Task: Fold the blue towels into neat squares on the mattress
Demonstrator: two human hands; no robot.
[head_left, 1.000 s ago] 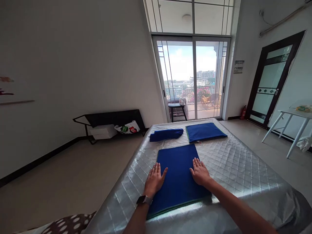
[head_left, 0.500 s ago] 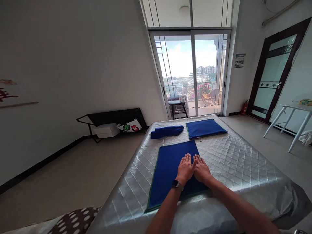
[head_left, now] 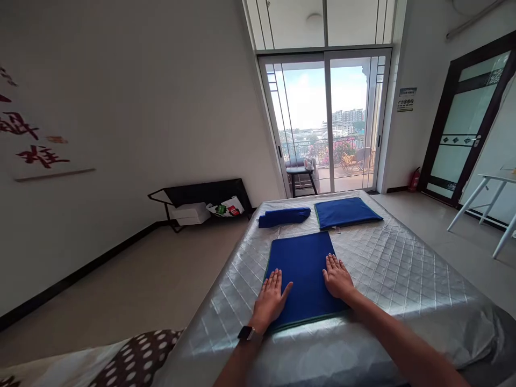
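Observation:
A folded blue cloth (head_left: 304, 279) with green edging lies flat on the silver quilted cover (head_left: 382, 269) in front of me. My left hand (head_left: 272, 301) rests palm down along its left edge, thumb out to the side; a watch is on that wrist. On the right edge of the cloth lies my right hand (head_left: 337, 277), palm down with fingers stretched. Neither hand grips anything. Farther back are a narrow rolled or folded blue cloth (head_left: 284, 216) and, to its right, another flat blue cloth (head_left: 347, 212) with green edging.
A black folding frame (head_left: 203, 194) with a white box (head_left: 189, 214) stands by the left wall. Brown dotted fabric (head_left: 139, 357) is at lower left. A white stool (head_left: 492, 204) is at right, a sliding glass door (head_left: 328, 123) beyond the cover.
Half a second ago my left hand lay beside the right one; it has slid back to the cloth's left edge. My right hand stays near the right edge. The view has turned slightly left.

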